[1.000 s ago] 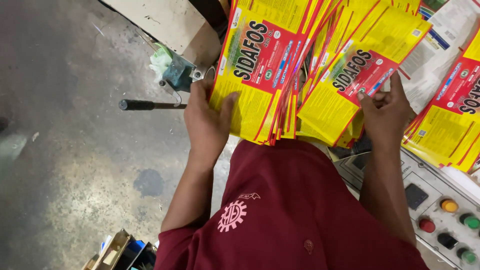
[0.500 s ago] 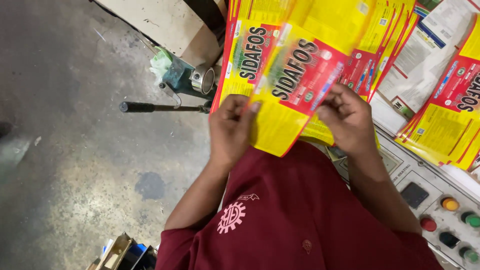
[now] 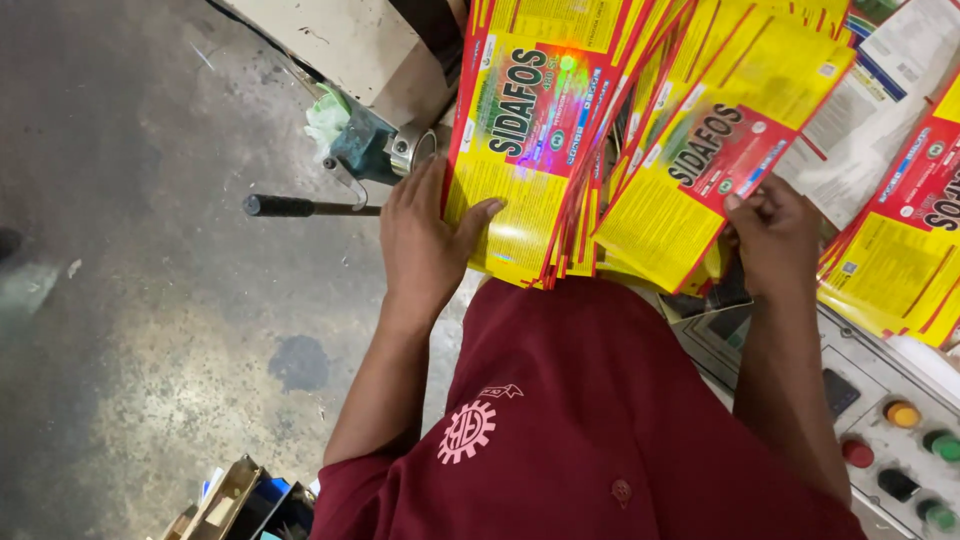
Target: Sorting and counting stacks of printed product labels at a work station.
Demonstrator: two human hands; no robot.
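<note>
Hands fanning yellow-and-red labels above a maroon shirt (image 3: 600, 420).
Left hand (image 3: 425, 240) grips one label stack (image 3: 530, 150), thumb on top; right hand (image 3: 775, 235) pinches the lower edge of a second stack (image 3: 710, 170), beside a button panel (image 3: 900, 450).

Factory floor: stained concrete floor (image 3: 150, 300), button-studded control panel (image 3: 890, 440)
</note>
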